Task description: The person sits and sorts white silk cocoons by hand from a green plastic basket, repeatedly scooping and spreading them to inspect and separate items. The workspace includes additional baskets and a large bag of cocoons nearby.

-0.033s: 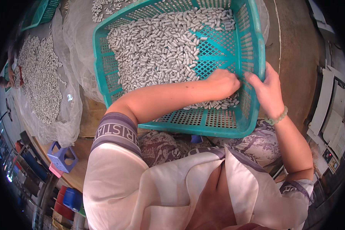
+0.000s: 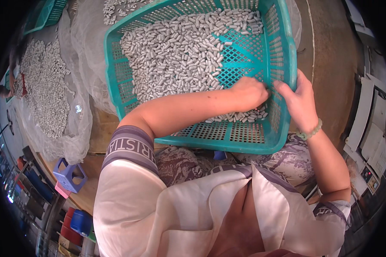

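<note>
A green plastic basket (image 2: 188,139) with lattice walls lies in front of me, slightly tilted. A broad layer of small silver-grey cylindrical pieces (image 2: 176,55) covers most of its left and middle floor, and more lie along the near side below my wrist. My left hand (image 2: 249,95) reaches across into the basket and is closed, knuckles up, close to the right wall; whatever its fingers hold is hidden. Around the right wall of the basket my right hand (image 2: 299,99) is wrapped, thumb inside and fingers outside. A beaded bracelet circles that wrist.
Left of the basket, a clear plastic sheet (image 2: 79,120) carries a large heap of similar pieces (image 2: 45,90). Another person's hand (image 2: 18,85) is beside that heap. A purple stool (image 2: 70,175) stands at lower left, grey machine-like units (image 2: 369,132) at right.
</note>
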Motion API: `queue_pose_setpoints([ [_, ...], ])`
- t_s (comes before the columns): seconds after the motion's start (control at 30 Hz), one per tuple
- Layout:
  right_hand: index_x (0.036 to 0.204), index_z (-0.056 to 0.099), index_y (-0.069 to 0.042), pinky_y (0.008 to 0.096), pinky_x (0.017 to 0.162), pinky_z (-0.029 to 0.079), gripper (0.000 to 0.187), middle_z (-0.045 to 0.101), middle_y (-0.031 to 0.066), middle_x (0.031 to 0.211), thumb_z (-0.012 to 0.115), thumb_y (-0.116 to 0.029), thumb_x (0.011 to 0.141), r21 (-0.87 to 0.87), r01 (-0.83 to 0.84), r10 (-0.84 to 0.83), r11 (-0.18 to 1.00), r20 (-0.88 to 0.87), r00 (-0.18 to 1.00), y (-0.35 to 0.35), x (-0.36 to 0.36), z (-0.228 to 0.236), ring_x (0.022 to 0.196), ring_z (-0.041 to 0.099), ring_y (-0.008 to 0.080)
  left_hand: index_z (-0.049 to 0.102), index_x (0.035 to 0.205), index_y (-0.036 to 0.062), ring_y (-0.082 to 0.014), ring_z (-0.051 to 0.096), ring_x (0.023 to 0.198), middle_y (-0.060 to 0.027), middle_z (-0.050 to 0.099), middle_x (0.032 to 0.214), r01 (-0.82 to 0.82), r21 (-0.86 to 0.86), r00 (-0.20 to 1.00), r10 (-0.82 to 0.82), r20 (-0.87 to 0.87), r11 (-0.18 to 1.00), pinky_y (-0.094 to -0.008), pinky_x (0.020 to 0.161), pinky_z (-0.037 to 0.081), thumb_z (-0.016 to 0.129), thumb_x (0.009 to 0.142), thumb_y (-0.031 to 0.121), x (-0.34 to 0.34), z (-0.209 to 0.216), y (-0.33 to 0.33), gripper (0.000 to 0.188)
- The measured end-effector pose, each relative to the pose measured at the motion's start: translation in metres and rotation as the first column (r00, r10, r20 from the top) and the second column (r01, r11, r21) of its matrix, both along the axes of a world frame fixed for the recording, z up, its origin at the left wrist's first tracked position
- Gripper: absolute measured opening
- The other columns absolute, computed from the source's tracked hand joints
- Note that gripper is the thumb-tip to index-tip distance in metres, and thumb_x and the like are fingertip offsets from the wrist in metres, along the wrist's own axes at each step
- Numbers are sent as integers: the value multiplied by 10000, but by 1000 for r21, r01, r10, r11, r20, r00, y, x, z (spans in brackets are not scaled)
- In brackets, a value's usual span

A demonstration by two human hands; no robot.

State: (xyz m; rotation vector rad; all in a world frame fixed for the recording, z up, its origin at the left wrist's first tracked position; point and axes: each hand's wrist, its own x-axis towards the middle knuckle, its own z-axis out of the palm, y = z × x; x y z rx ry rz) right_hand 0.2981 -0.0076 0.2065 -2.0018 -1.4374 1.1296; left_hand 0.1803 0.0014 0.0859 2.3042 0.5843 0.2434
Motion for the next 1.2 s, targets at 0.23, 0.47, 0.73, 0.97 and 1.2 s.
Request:
queue_pose_setpoints([
  [0.23, 981, 570, 52, 288, 716, 471, 287, 645, 99, 864, 630, -116, 756, -17, 28, -28, 999, -19, 999, 0, 3, 0, 778, 586, 134, 632, 829, 104, -281, 636, 753, -78, 615, 835, -17, 5, 985, 16, 169, 1000, -395, 597, 509, 567, 741, 186, -2, -7, -5, 137],
  [0.47, 1005, 566, 45, 277, 702, 466, 302, 639, 84, 851, 628, -121, 761, -14, 4, -4, 1000, -35, 999, 3, -1, 0, 766, 572, 117, 642, 758, 101, -267, 634, 737, -68, 612, 848, -52, 107, 945, 14, 327, 993, -393, 604, 518, 519, 730, 155, -4, -20, -19, 137],
  [0.73, 1013, 559, 49, 276, 686, 468, 294, 638, 76, 844, 614, -108, 770, -43, 22, -25, 999, -62, 998, -2, 3, -4, 735, 576, 119, 651, 885, 118, -242, 607, 761, -53, 603, 869, -605, 359, 743, 343, 574, 711, -357, 604, 504, 618, 736, 97, -79, -1, 120, 154],
  [0.97, 1048, 550, 57, 273, 712, 465, 295, 639, 87, 881, 587, -70, 784, -55, 2, -6, 999, -82, 997, -1, 3, -2, 776, 578, 121, 630, 939, 126, -288, 544, 942, -96, 562, 984, -752, 573, 647, 530, 548, 326, -402, 773, 456, 676, 715, 185, -158, 12, 160, 236],
  [1.2, 1083, 533, 56, 264, 725, 462, 301, 626, 77, 933, 548, -20, 792, -49, -24, 16, 999, -148, 989, -4, 2, 7, 800, 571, 118, 533, 1104, 62, -334, 466, 1038, -145, 516, 1070, -805, 380, 574, 761, 303, 456, -424, 869, 395, 670, 749, 293, -184, -98, 83, 445],
])
